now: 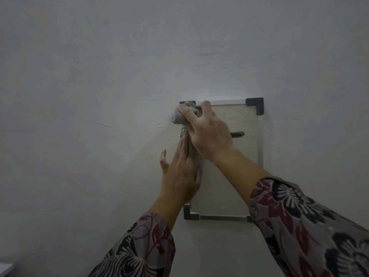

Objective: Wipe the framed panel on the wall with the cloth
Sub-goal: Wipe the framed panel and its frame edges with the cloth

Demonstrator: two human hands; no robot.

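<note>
A beige framed panel (239,120) hangs on the white wall, with a pale frame and dark corner caps. My right hand (207,128) grips a bunched grey cloth (177,116) and presses it on the panel's top left corner. My left hand (180,172) lies flat against the panel's left edge below, fingers spread and pointing up, holding nothing. A small metal clip (183,132) shows on the left edge between my hands. A dark handle-like piece (238,134) sits mid-panel, partly behind my right hand.
The plain white wall (99,96) surrounds the panel on all sides. A pale edge of some object (6,268) shows in the bottom left corner. My patterned sleeves cover the lower part of the view.
</note>
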